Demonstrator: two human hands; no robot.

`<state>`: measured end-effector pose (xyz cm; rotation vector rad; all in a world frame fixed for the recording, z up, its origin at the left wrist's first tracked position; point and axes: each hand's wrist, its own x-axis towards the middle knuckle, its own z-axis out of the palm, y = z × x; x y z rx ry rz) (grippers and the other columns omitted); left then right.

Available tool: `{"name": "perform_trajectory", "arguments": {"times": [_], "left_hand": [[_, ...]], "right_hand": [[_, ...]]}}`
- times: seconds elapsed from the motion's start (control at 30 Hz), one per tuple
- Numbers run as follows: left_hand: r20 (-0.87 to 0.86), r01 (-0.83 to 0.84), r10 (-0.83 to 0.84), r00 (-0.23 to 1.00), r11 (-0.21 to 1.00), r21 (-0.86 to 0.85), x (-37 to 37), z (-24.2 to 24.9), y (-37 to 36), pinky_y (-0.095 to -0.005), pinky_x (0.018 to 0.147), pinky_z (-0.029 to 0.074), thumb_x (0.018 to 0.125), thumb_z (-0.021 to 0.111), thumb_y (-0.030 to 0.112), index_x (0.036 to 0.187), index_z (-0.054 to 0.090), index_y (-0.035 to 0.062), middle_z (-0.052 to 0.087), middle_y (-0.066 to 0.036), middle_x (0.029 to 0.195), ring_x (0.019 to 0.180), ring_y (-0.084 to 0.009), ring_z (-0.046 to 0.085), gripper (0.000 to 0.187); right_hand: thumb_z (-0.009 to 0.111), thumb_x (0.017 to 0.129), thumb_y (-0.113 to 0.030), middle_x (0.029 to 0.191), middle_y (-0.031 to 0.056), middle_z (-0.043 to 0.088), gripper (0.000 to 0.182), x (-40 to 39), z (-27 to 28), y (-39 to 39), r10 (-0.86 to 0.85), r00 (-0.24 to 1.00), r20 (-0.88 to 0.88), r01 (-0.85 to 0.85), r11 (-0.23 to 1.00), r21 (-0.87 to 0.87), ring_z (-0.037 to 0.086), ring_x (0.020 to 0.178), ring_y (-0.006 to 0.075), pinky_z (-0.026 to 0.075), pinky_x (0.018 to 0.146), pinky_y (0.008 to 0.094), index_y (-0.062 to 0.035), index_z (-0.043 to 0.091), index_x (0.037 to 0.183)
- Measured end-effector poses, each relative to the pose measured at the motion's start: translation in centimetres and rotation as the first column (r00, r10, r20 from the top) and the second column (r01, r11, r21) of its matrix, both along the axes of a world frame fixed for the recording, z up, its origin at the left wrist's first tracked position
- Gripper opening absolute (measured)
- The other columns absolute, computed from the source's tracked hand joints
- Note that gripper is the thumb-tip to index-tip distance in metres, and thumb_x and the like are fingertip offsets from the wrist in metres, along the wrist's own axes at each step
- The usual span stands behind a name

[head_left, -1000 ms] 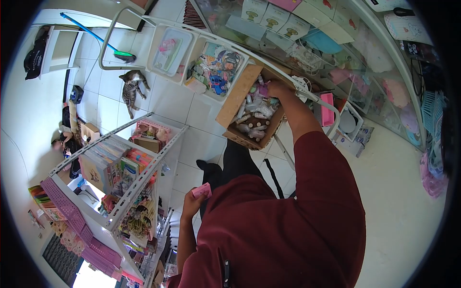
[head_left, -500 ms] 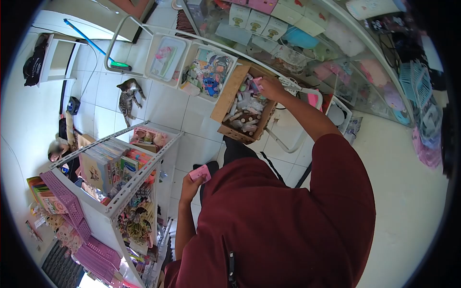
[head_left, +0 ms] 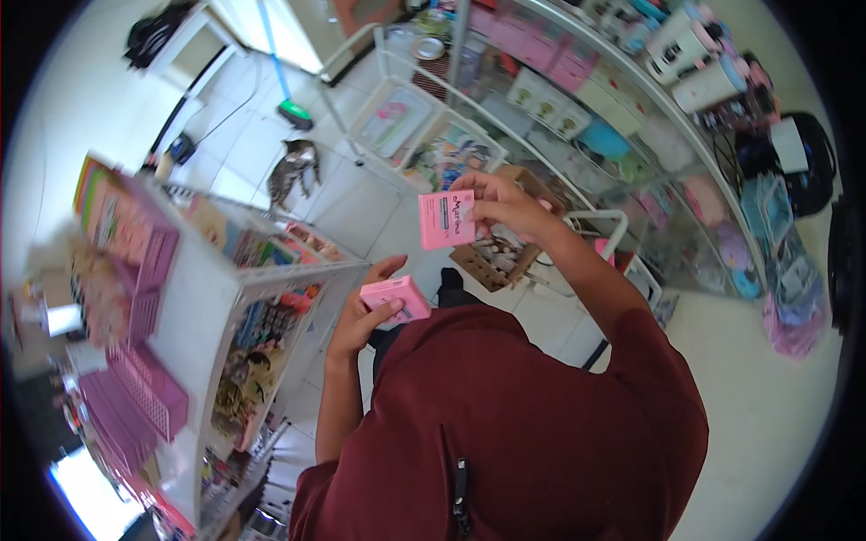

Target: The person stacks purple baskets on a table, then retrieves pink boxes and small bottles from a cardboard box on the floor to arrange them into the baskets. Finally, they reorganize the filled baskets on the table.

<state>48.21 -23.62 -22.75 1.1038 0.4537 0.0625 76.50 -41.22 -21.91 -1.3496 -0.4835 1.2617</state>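
My right hand [head_left: 507, 212] grips a flat pink Marina box [head_left: 446, 220] by its right edge, its printed face turned up towards me. Lower and to the left, my left hand [head_left: 356, 317] holds another pink box [head_left: 397, 298], with the thumb lying across it. The two boxes are apart. Beneath my right forearm is an open cardboard box [head_left: 478, 268] containing small bottles and packets; my hand and arm partly cover it.
White trays [head_left: 397, 117] of goods sit on a white metal frame beside the glass display case [head_left: 622, 153]. A cat [head_left: 293, 173] lies on the tiles near a broom [head_left: 294, 114]. A shelf rack [head_left: 203, 257] with purple baskets [head_left: 149, 383] stands at left.
My right hand has come up out of the cardboard box with a pink Marina box. My left hand has risen, its pink box now tilted. The view has turned.
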Motion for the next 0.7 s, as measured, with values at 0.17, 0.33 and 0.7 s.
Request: {"name": "perform_trajectory", "arguments": {"times": [0.17, 0.33, 0.7], "left_hand": [[0.317, -0.068, -0.021, 0.948, 0.961, 0.266, -6.9, 5.1, 2.3, -0.0383, 0.110, 0.042, 0.088, 0.078, 0.010, 0.115, 0.073, 0.0002, 0.058, -0.017, 0.144, 0.133, -0.0292, 0.056, 0.029], [0.266, -0.187, 0.031, 0.964, 0.787, 0.588, -16.0, 11.7, 3.2, -0.0399, 0.110, 0.043, 0.086, 0.079, 0.009, 0.110, 0.075, 0.0023, 0.058, -0.018, 0.142, 0.133, -0.0310, 0.057, 0.025], [0.254, -0.347, 0.243, 0.936, 0.521, 0.780, -31.6, 15.3, 5.3, -0.0415, 0.108, 0.045, 0.077, 0.083, 0.008, 0.109, 0.076, 0.0077, 0.060, -0.015, 0.141, 0.134, -0.0344, 0.055, 0.033]], "right_hand": [[0.066, 0.085, -0.001, 0.112, 0.0053, 0.070, 0.048, -9.1, 4.7, 8.2, 0.326, 0.913, 0.247, -0.372, 0.912, 0.171, 0.064, 0.096, 0.0076, 0.049, 0.078, 0.0255, -0.0021, 0.053, 0.131], [0.070, 0.086, -0.001, 0.113, 0.0057, 0.067, 0.048, -18.9, 9.6, 13.7, 0.304, 0.842, 0.446, -0.469, 0.821, 0.326, 0.059, 0.101, 0.0081, 0.046, 0.086, 0.0286, -0.0050, 0.050, 0.129], [0.065, 0.099, -0.010, 0.121, 0.0078, 0.061, 0.033, -33.5, 17.7, 23.1, 0.285, 0.865, 0.414, -0.490, 0.658, 0.572, 0.060, 0.115, 0.0132, 0.051, 0.097, 0.0332, -0.0044, 0.050, 0.127]]}}
